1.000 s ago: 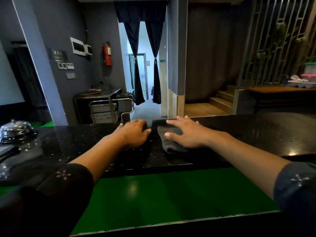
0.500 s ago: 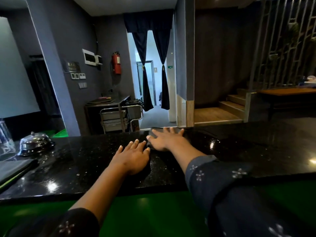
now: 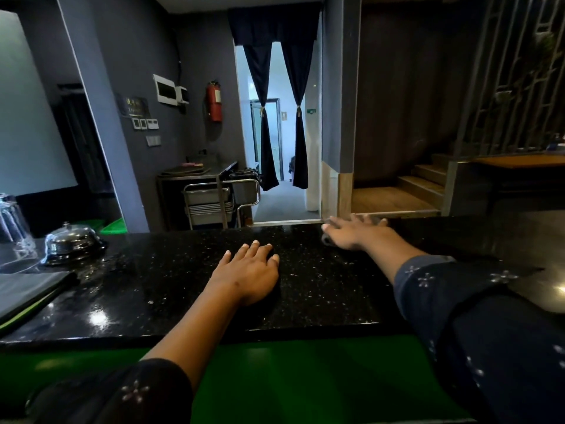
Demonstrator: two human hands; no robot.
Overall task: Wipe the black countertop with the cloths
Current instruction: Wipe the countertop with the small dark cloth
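Note:
The black speckled countertop (image 3: 321,289) runs across the view. My right hand (image 3: 356,235) reaches to its far edge and presses flat on a dark grey cloth (image 3: 326,239); only small bits of the cloth show around the fingers. My left hand (image 3: 249,272) lies palm down near the middle of the countertop with its fingers slightly apart. No cloth shows under it, only a dark shadow at its right side.
A silver service bell (image 3: 73,243) and a clear glass (image 3: 12,221) stand at the left end. A dark folder (image 3: 30,289) lies in front of them. A green lower shelf (image 3: 305,377) runs beneath the near edge.
My right hand has slid with the cloth from near my left hand to the far edge and then rightward. My left hand has stayed near the middle.

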